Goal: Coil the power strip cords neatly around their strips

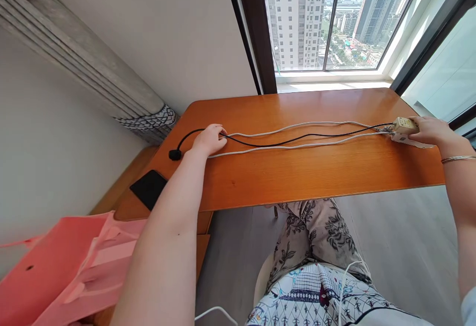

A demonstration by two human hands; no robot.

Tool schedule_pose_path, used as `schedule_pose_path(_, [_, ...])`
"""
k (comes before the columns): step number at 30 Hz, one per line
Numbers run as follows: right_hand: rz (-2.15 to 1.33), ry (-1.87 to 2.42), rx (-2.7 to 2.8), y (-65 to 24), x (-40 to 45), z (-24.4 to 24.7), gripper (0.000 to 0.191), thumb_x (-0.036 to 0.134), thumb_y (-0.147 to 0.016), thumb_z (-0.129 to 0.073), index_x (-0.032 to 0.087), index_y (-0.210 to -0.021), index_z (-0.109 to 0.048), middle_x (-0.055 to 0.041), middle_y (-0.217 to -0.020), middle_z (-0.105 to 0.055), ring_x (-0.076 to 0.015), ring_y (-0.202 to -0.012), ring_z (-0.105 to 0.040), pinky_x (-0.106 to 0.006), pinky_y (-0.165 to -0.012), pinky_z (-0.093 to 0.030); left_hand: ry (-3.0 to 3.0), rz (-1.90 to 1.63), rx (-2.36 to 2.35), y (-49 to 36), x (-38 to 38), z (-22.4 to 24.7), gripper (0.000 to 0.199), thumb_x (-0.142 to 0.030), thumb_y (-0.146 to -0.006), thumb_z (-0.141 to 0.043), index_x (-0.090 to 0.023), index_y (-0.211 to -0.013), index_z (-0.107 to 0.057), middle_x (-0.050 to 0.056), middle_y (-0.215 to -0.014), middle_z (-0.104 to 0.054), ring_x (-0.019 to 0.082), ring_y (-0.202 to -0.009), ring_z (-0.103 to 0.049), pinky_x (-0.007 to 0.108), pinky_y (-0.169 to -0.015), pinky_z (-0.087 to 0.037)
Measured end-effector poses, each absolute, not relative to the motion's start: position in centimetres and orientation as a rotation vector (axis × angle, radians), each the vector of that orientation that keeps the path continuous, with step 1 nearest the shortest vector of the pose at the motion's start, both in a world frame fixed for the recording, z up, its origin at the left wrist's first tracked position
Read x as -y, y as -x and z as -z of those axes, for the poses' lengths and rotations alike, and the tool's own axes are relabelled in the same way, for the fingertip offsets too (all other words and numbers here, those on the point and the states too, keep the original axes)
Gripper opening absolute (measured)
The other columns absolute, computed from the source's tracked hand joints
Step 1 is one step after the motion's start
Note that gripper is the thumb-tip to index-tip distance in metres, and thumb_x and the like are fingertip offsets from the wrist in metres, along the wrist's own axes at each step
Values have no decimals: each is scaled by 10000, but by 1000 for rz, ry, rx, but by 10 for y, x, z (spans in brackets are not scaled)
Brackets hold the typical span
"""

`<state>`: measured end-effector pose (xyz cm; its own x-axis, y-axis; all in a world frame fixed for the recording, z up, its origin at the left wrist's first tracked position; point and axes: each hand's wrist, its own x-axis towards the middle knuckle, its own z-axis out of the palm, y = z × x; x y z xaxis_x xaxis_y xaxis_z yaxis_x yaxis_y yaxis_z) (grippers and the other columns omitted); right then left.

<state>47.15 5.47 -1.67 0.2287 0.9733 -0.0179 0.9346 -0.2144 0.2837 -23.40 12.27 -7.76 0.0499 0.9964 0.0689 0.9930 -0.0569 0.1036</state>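
A black cable and a white cord, which shows as two strands, lie stretched from left to right across the wooden desk. My left hand is closed around them near the left end, its fingertips pinching the black cable. Left of that hand, the black cable curves down to a black plug resting on the desk. My right hand grips a cream-coloured block at the right end, where the cords come together. Beneath the block lies a white tag. My right palm hides part of the block.
A flat black object lies at the desk's left corner. Below it stands a pink holder with folds. A gathered grey curtain hangs at the left, and a window is behind the desk. White cable shows below.
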Motion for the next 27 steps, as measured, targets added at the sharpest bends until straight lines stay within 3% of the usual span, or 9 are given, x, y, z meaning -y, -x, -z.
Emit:
schedule_pose_path(4, [-47,-2249,-1719,-471,-59,17,717,388,-861,-537,169,-1536,-436,-209,-1480,-578,-353,-1316,-521,-469,-967,-391,-2277,-81,-2256,218,-111,73,691,-262,-833,-502,-142,-1513,-493,173,-1591,-487,387,-1281,-627,495,-1008,-545])
schedule_pose_path(10, [-94,-2274,-1833,-459,-59,24,818,489,-826,-563,142,-1550,-411,-234,-1557,-504,-398,-1417,-455,-549,-1115,-333,-2371,-106,-2304,191,-96,67,599,-274,-906,-422,-165,-1486,-524,166,-1503,-584,381,-1166,-691,469,-927,-539])
schedule_pose_path(15, [-114,-2238,-1900,-443,-64,23,820,466,-838,-588,109,-1556,-419,-248,-1546,-509,-387,-1415,-462,-495,-1111,-351,-2586,-227,-1919,167,-100,74,556,-321,-909,-491,-172,-1441,-555,148,-1522,-578,330,-1389,-558,453,-1143,-426])
schedule_pose_path(21, [-109,-2116,-1986,-420,-74,26,809,444,-856,-582,116,-1575,-412,-242,-1566,-487,-384,-1448,-419,-513,-1154,-298,-2566,-60,-1570,137,-108,86,951,-595,-832,-669,-147,-1605,-344,179,-1680,-367,319,-1573,-325,466,-1293,-226])
schedule_pose_path(24, [-94,-2048,-1992,-413,-81,36,785,466,-812,-626,156,-1520,-492,-220,-1523,-536,-387,-1440,-435,-554,-1170,-303,-2512,-28,-1608,132,-111,88,949,-589,-854,-653,-125,-1616,-326,188,-1661,-399,327,-1534,-395,441,-1260,-300])
schedule_pose_path(27, [-150,-2040,-2069,-407,-88,51,793,494,-777,-651,187,-1496,-519,-198,-1537,-528,-393,-1440,-445,-569,-1178,-325,-2538,-36,-1641,133,-113,89,828,-553,-890,-622,-122,-1567,-421,186,-1568,-527,338,-1429,-523,434,-1188,-398])
